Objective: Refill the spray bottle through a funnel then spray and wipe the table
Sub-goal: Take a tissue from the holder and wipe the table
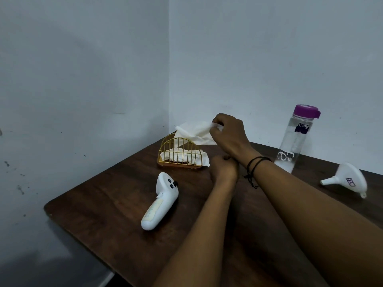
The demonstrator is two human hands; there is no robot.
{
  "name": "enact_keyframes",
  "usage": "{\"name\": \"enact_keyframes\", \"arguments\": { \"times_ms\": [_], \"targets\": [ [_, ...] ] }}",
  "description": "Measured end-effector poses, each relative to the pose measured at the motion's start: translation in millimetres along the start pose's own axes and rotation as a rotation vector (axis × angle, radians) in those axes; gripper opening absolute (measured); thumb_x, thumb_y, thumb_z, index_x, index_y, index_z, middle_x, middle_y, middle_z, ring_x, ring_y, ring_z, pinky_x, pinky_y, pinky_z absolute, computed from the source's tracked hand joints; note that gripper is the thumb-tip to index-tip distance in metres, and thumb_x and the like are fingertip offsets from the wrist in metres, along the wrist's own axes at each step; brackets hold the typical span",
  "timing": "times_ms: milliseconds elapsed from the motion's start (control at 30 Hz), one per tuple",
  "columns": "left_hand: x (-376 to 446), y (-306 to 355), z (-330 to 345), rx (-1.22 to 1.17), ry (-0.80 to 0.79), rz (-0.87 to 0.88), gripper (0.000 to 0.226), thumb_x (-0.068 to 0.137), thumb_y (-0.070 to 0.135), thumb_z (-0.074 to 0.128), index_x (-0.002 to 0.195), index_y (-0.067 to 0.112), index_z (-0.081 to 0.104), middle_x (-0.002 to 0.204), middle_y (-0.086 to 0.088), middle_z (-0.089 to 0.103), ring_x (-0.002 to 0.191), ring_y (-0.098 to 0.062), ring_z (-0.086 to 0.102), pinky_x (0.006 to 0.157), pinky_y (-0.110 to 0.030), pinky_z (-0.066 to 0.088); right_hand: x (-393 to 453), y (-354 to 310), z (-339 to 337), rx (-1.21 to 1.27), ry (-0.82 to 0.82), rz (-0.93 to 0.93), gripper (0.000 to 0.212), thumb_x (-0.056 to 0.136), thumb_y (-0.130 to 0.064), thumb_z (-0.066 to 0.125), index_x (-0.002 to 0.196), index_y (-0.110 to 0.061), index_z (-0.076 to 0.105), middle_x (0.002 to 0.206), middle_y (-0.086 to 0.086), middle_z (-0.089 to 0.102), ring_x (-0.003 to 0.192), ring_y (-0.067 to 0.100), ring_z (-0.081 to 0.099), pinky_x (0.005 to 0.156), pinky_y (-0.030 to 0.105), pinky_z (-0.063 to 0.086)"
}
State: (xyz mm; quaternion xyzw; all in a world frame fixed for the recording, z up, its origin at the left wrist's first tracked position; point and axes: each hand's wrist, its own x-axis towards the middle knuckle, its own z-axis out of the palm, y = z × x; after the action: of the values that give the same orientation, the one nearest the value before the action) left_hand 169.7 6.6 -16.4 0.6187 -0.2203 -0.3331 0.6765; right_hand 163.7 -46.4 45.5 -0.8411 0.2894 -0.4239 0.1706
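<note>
My right hand point(230, 135) is raised over the gold wire napkin holder point(180, 152) and pinches a white tissue point(196, 131) by its corner; the tissue hangs just above the holder. More tissues sit inside the holder. My left hand point(223, 168) is curled into a fist just under my right wrist, and nothing shows in it. A clear water bottle point(294, 139) with a purple lid stands at the back right. The white funnel point(348, 179) lies on its side at the right. No spray bottle is visible.
A white hand controller point(159, 201) lies on the dark wooden table point(99, 204) left of my arms. The table sits in a corner between two grey walls, with its left edge near the floor gap.
</note>
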Motion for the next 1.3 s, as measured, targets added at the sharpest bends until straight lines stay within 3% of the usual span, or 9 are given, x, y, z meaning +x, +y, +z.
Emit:
{"name": "enact_keyframes", "arguments": {
  "times_ms": [100, 233, 367, 467, 700, 900, 967, 1133, 1300],
  "targets": [
    [0.3, 3.5, -2.1, -0.287, 0.092, -0.131, 0.024, 0.084, 0.004, 0.044, 0.064, 0.010, 0.057, 0.058, -0.007, 0.055, 0.042, -0.017, 0.045, 0.048, -0.024, 0.037, -4.4, 2.0, -9.5, 0.040, 0.042, 0.016, 0.008, 0.082, -0.009, 0.055, 0.079, -0.007, 0.063, 0.077, 0.003, 0.065, 0.072, 0.016, 0.056, 0.058, 0.010, 0.037],
    [-0.9, 10.4, -4.2, -0.535, 0.212, -0.146, 0.024, 0.089, 0.012, 0.046, 0.068, 0.009, 0.057, 0.056, -0.003, 0.056, 0.043, -0.013, 0.048, 0.049, -0.024, 0.042, -13.3, 5.3, -22.3, 0.105, 0.159, 0.055, 0.008, 0.081, -0.007, 0.056, 0.078, -0.007, 0.063, 0.074, 0.000, 0.063, 0.068, 0.010, 0.052, 0.057, 0.006, 0.035],
    [-1.1, 13.0, -2.8, -0.650, 0.181, -0.116, 0.014, 0.092, 0.018, 0.051, 0.086, 0.008, 0.059, 0.071, -0.003, 0.057, 0.057, -0.012, 0.052, 0.052, -0.024, 0.043, -25.1, 10.0, -35.4, 0.232, 0.256, 0.185, 0.010, 0.080, -0.008, 0.056, 0.078, -0.009, 0.065, 0.071, -0.006, 0.063, 0.068, 0.011, 0.058, 0.062, 0.021, 0.044],
    [-0.9, 13.2, -2.5, -0.720, 0.116, -0.097, 0.030, 0.088, 0.022, 0.057, 0.113, 0.007, 0.062, 0.099, -0.007, 0.066, 0.086, -0.019, 0.065, 0.063, -0.029, 0.052, -37.5, 17.2, -43.9, 0.286, 0.263, 0.260, 0.010, 0.079, -0.010, 0.056, 0.078, -0.010, 0.067, 0.072, -0.003, 0.065, 0.070, 0.018, 0.063, 0.065, 0.033, 0.051],
    [-6.0, 11.6, 7.1, -0.747, 0.064, -0.113, 0.034, 0.081, 0.013, 0.064, 0.114, 0.006, 0.064, 0.104, -0.010, 0.072, 0.085, -0.025, 0.070, 0.057, -0.026, 0.052, -77.9, 33.3, -64.7, 0.133, 0.132, 0.199, 0.013, 0.085, -0.008, 0.059, 0.090, -0.017, 0.066, 0.083, -0.009, 0.067, 0.074, 0.003, 0.060, 0.067, 0.024, 0.049],
    [-16.7, 17.2, 8.4, -0.725, -0.108, -0.213, 0.023, 0.088, 0.018, 0.055, 0.107, 0.005, 0.059, 0.086, -0.007, 0.063, 0.065, -0.018, 0.061, 0.044, -0.020, 0.043, -116.0, 30.5, -82.9, 0.103, -0.034, 0.073, 0.049, 0.083, -0.023, 0.077, 0.122, -0.038, 0.052, 0.106, -0.027, 0.057, 0.093, -0.008, 0.059, 0.072, 0.001, 0.043],
    [-26.1, 19.1, 11.4, -0.717, -0.250, -0.235, 0.023, 0.091, 0.024, 0.048, 0.103, 0.008, 0.059, 0.090, -0.009, 0.064, 0.068, -0.019, 0.061, 0.045, -0.020, 0.041, -126.1, 34.1, -86.9, 0.140, -0.048, 0.107, 0.050, 0.080, -0.024, 0.079, 0.119, -0.039, 0.051, 0.108, -0.027, 0.057, 0.095, -0.010, 0.058, 0.074, 0.003, 0.045],
    [-39.8, 14.1, 18.9, -0.769, -0.505, -0.201, 0.039, 0.093, 0.028, 0.038, 0.107, 0.002, 0.064, 0.104, -0.020, 0.068, 0.091, -0.030, 0.065, 0.088, -0.043, 0.050, -144.3, 44.3, -99.7, 0.103, 0.181, 0.077, 0.029, 0.083, 0.004, 0.064, 0.098, -0.021, 0.063, 0.093, -0.008, 0.067, 0.078, 0.003, 0.063, 0.067, 0.013, 0.047],
    [-44.8, 6.6, 26.2, -0.708, -0.580, -0.196, 0.043, 0.090, 0.034, 0.041, 0.101, 0.006, 0.072, 0.082, -0.010, 0.069, 0.075, -0.023, 0.065, 0.078, -0.037, 0.050, -161.1, 53.0, -119.1, 0.194, 0.207, 0.152, 0.032, 0.086, 0.002, 0.063, 0.089, -0.030, 0.061, 0.090, -0.013, 0.067, 0.087, 0.020, 0.068, 0.072, 0.038, 0.059]
  ]
}}
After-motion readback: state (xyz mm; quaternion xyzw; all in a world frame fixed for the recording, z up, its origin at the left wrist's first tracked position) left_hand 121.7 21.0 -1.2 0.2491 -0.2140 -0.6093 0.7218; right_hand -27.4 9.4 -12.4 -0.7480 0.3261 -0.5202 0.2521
